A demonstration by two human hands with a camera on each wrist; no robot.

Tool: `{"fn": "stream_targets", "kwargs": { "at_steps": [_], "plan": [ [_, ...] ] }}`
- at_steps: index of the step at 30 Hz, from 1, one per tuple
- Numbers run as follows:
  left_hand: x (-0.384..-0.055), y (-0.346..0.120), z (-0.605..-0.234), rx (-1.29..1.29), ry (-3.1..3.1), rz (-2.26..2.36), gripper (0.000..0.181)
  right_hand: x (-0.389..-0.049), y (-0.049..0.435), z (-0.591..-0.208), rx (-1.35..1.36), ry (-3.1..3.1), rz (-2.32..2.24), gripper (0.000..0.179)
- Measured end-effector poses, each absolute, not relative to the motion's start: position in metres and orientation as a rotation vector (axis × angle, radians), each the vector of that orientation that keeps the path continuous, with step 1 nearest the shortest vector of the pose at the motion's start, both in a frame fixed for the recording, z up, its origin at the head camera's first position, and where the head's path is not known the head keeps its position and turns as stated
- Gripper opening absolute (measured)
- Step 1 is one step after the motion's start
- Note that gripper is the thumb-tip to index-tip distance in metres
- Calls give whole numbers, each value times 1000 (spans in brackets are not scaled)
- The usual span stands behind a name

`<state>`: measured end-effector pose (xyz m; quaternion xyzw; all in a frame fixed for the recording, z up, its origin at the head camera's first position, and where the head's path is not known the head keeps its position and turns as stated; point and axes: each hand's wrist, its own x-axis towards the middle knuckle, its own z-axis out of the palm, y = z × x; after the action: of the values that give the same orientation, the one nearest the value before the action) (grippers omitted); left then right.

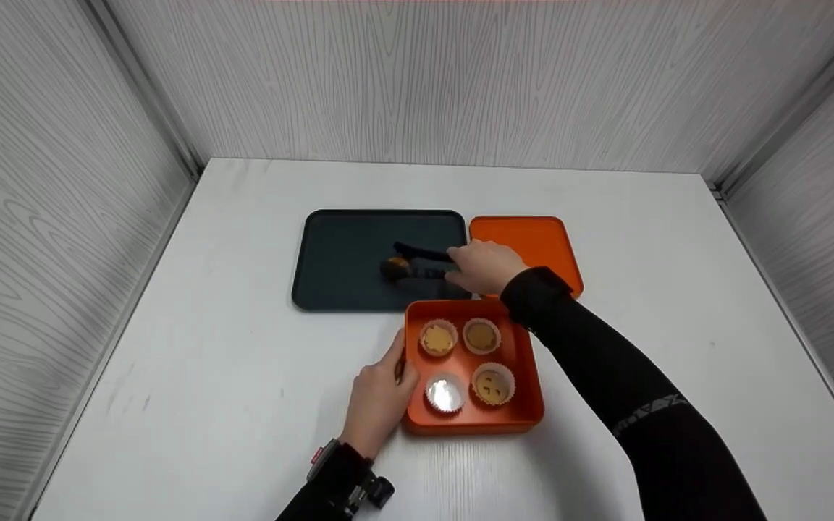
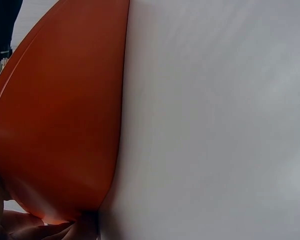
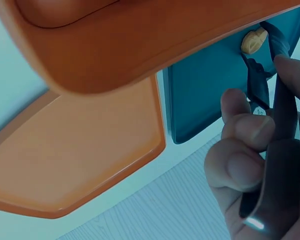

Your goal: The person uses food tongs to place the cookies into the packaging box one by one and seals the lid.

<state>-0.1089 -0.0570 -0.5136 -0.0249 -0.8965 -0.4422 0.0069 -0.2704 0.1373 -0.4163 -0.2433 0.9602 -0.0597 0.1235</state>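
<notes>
My right hand (image 1: pixel 488 266) grips black tongs (image 3: pixel 287 112) over the dark green tray (image 1: pixel 337 253). Between the tong tips sits a small tan cookie (image 3: pixel 254 41). With my left hand (image 1: pixel 379 394) I hold the left wall of an orange box (image 1: pixel 460 423), thumb near its rim and fingers around the outside. Inside the box, paper cups stand in two rows. Both back cups, left (image 1: pixel 439 338) and right (image 1: pixel 481 336), contain cookies, as does the front right cup (image 1: pixel 492 383). The front left cup (image 1: pixel 445 393) shows a bare, shiny bottom.
A flat orange tray (image 1: pixel 544 246) lies right of the green one, partly covered by my right hand and sleeve. Everything rests on a white table (image 1: pixel 229 347), with grey wood-grain panels (image 1: pixel 417 79) rising behind and at both sides. My right forearm passes over the box's back right corner.
</notes>
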Motion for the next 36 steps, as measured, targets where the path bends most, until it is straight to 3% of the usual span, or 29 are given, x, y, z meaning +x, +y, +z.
{"fn": "stream_targets", "kwargs": {
  "at_steps": [16,30,36],
  "plan": [
    [-109,-57,-512,-56,-2814,-1376,61,-266,142,-425,-825,2871,-154,36],
    [-109,-58,-513,-120,-2783,-1315,61,-262,155,-428,-1060,2923,-103,35],
    [-110,-58,-513,-111,-2787,-1322,61,-259,164,-426,-1024,2926,-175,39]
  ]
}}
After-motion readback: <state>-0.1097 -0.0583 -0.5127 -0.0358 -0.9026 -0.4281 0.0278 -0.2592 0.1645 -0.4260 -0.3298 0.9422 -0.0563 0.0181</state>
